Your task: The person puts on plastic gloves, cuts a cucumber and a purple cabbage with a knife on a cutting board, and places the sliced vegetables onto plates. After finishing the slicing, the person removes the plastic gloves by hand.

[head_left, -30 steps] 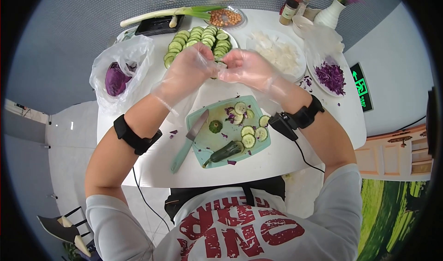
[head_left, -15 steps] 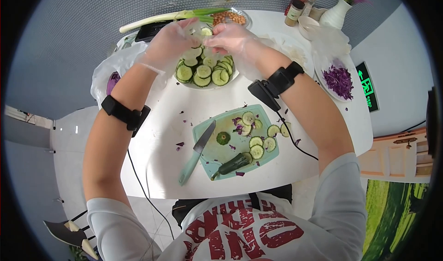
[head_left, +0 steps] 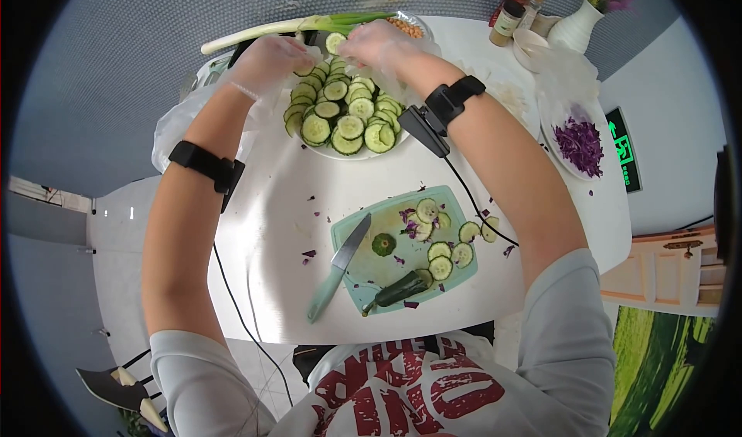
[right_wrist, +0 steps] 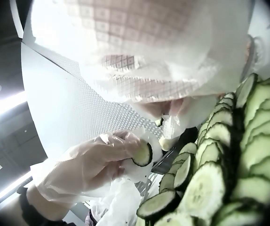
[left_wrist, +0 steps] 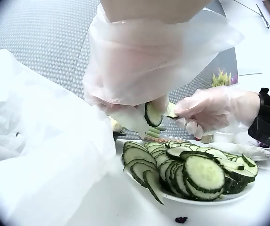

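Note:
Both hands wear clear plastic gloves and are raised over the far side of a white plate [head_left: 358, 157] heaped with cucumber slices [head_left: 362, 108]. My left hand [head_left: 270, 62] pinches a cucumber slice [right_wrist: 144, 154] between thumb and fingers. Just to its right, my right hand [head_left: 379, 44] holds another cucumber slice [left_wrist: 171, 110] at its fingertips. In the left wrist view the two slices are side by side above the heap. Glove film covers much of my right hand's fingers in the right wrist view.
Nearer my body lies a green cutting board [head_left: 456, 271] with a cucumber piece [head_left: 398, 292], loose slices and a knife [head_left: 340, 267]. Shredded purple cabbage [head_left: 580, 147] is on a plate at right. A leek [head_left: 270, 33] and peanuts [head_left: 406, 26] lie behind. A white bag [left_wrist: 45, 141] stands left.
Both hands have moved away from my body, from the plate's near side to its far side, and drawn apart a little. More of the heaped cucumber slices now shows.

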Tool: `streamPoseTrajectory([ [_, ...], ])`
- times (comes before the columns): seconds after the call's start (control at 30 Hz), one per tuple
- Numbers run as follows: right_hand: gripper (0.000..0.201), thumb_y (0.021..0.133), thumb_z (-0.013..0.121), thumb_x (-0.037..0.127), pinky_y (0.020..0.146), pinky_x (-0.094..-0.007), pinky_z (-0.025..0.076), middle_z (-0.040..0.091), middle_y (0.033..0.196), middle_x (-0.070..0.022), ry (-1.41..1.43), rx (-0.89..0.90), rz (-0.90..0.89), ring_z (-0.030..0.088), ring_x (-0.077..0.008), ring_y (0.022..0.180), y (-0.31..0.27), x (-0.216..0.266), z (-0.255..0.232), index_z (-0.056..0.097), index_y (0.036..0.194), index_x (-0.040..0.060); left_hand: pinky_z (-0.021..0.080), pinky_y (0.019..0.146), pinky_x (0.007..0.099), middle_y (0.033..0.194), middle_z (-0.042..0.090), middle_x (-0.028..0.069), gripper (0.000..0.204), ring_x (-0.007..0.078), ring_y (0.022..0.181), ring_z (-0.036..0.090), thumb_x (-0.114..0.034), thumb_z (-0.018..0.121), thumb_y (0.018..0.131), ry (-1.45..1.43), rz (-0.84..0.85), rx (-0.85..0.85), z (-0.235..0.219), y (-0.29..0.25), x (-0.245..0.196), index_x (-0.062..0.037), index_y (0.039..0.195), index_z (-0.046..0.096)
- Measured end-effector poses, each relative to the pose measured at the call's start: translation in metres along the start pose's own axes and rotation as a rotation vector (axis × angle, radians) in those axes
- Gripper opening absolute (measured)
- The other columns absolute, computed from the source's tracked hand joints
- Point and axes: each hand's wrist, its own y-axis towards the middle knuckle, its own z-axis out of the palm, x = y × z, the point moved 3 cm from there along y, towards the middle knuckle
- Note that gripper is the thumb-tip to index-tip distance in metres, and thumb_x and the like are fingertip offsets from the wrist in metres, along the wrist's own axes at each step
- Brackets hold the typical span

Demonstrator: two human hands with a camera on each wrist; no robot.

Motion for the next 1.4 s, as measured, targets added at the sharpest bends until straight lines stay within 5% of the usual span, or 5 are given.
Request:
streamPoseTrajectory([
  [0.13,0.035,0.085,0.058,0.039,0.077,-0.0325,0.049,0.068,0.083,-0.006,-0.093,-0.015,0.026,0.062,-0.0209,0.076,0.008,0.002,0.001,0.068,0.088,0.0049,0.05,0.084,0.0305,0.101,0.072,0.0082,0.017,0.0214,0.089,0.065,-0.017,0.064,0.083,0.454,0.502,0.053,0.001,0.016,0.006,-0.0067,0.09,0.076],
  [0.3,0.038,0.087,0.054,0.04,0.08,-0.0358,0.049,0.069,0.088,-0.0069,-0.224,-0.006,-0.01,0.062,-0.0246,0.08,0.018,0.0,0.002,0.068,0.096,0.0056,0.05,0.083,0.0292,0.098,0.072,0.0082,0.018,0.0211,0.087,0.065,-0.013,0.059,0.086,0.208,-0.09,0.099,0.009,0.018,-0.017,-0.0054,0.089,0.075],
  [1.23,0.039,0.084,0.059,0.042,0.088,-0.0348,0.049,0.071,0.104,-0.0088,-0.131,-0.078,0.105,0.065,-0.0261,0.095,-0.005,-0.022,-0.017,0.073,0.102,0.0104,0.054,0.082,0.033,0.091,0.068,0.0138,0.02,0.0282,0.087,0.066,-0.013,0.062,0.081,0.609,0.016,-0.033,0.029,0.058,-0.006,-0.0082,0.097,0.072],
  [1.33,0.039,0.083,0.059,0.04,0.087,-0.0361,0.049,0.07,0.103,-0.0101,-0.203,-0.029,0.034,0.064,-0.0279,0.093,-0.007,-0.013,-0.016,0.072,0.101,0.0088,0.054,0.082,0.0343,0.092,0.068,0.0144,0.021,0.0289,0.085,0.067,-0.015,0.06,0.084,0.678,0.318,0.064,0.021,0.052,-0.008,-0.0056,0.099,0.072],
  [1.4,0.039,0.083,0.059,0.04,0.086,-0.0366,0.049,0.07,0.102,-0.0113,-0.171,-0.014,0.045,0.064,-0.0286,0.093,-0.001,-0.011,-0.01,0.072,0.101,0.0081,0.051,0.074,0.0331,0.089,0.07,0.013,0.022,0.0262,0.078,0.065,-0.021,0.062,0.088,0.078,-0.106,0.07,0.015,0.046,-0.003,-0.0023,0.096,0.071],
])
